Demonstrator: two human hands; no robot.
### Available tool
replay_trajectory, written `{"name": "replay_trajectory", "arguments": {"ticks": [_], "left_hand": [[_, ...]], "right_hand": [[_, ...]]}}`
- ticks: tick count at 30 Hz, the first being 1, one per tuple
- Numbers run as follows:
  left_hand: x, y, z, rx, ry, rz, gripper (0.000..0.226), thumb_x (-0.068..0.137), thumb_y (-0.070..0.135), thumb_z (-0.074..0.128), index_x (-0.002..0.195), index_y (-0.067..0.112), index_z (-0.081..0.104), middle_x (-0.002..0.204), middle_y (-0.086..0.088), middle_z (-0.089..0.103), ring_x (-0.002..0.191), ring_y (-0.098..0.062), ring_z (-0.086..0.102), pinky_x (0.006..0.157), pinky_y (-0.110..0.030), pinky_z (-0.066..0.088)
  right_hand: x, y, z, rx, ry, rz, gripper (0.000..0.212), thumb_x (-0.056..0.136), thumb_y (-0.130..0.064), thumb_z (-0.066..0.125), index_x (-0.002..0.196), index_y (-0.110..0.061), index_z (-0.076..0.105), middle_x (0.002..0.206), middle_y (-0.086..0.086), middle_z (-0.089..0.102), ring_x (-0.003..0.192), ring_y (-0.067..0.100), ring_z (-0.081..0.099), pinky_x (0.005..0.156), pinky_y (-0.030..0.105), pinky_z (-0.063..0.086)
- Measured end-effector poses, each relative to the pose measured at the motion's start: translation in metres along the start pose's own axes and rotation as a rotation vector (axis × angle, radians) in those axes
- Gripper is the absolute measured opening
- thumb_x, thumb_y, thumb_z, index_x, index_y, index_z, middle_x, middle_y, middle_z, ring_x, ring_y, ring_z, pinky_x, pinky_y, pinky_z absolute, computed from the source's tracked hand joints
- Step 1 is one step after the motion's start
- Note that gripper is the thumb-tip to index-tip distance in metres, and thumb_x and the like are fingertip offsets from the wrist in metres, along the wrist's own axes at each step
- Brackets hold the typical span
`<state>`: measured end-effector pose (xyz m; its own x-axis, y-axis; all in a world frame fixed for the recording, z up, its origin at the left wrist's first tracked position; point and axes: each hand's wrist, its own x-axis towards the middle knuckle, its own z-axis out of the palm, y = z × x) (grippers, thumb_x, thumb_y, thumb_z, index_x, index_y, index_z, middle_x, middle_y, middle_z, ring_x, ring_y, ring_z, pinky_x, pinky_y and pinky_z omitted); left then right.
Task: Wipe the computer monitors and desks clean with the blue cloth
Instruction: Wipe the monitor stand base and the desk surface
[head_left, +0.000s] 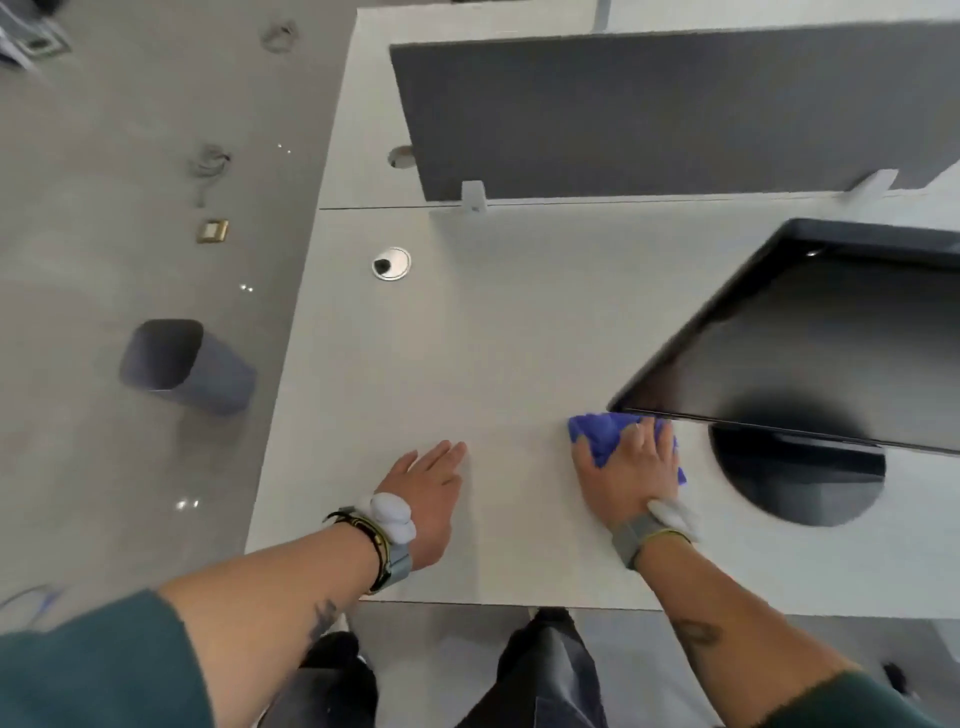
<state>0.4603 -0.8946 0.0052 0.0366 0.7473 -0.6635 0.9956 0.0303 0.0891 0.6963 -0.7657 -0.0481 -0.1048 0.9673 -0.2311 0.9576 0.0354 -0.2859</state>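
Note:
The blue cloth (597, 434) lies bunched on the white desk (493, 338), just under the lower left corner of the dark monitor (810, 343). My right hand (631, 473) presses flat on the cloth with fingers spread and straight. Left of it, my left hand (434, 488) rests palm down on the bare desk surface, fingers straight and together, holding nothing. The monitor's round black base (800, 478) stands right of my right hand, partly hidden by the screen's lower edge.
A grey partition panel (649, 114) stands along the desk's far edge. A round metal cable grommet (391, 263) sits in the desk at the left. On the grey floor to the left stands a dark waste bin (182, 366). A brass floor socket (213, 230) lies farther back.

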Motion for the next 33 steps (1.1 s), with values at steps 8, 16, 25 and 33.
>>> {"name": "replay_trajectory", "arguments": {"ticks": [8,16,25,33], "left_hand": [[-0.071,-0.205,0.026,-0.112,0.261,-0.027,0.058,0.087,0.027,0.037,0.142,0.016,0.053,0.166,0.000,0.019,0.153,-0.024,0.020,0.119,-0.038,0.022],[-0.102,-0.322,0.014,-0.084,0.117,-0.025,0.030,0.107,0.031,0.029,0.111,0.018,0.056,0.110,-0.002,0.060,0.094,-0.029,0.059,0.072,-0.032,0.039],[-0.062,-0.350,0.003,-0.105,0.121,0.072,0.077,0.086,0.018,0.053,0.153,0.036,0.020,0.157,0.005,0.018,0.137,-0.026,0.036,0.108,-0.044,0.038],[0.029,-0.353,-0.070,0.161,0.171,0.221,0.074,0.094,0.020,0.044,0.158,0.033,0.010,0.164,0.007,0.012,0.151,-0.018,0.013,0.115,-0.038,0.020]], "right_hand": [[-0.132,-0.223,0.118,-0.123,-0.230,-0.889,0.062,0.082,-0.034,0.049,0.141,-0.015,0.054,0.148,0.006,0.051,0.139,0.035,0.043,0.108,0.053,0.042],[-0.091,-0.260,0.091,0.015,-0.006,0.351,0.062,0.098,-0.040,0.032,0.156,-0.021,0.024,0.166,0.005,0.014,0.151,0.035,0.007,0.121,0.051,0.013],[-0.198,-0.213,0.110,-0.085,-0.052,0.160,0.060,0.097,-0.041,0.033,0.156,-0.030,0.028,0.164,-0.005,0.017,0.152,0.028,0.015,0.120,0.047,0.014],[0.008,-0.282,0.095,-0.036,-0.057,0.292,0.061,0.102,-0.045,0.030,0.158,-0.036,0.007,0.167,-0.007,-0.004,0.153,0.027,-0.008,0.121,0.047,-0.002]]}}
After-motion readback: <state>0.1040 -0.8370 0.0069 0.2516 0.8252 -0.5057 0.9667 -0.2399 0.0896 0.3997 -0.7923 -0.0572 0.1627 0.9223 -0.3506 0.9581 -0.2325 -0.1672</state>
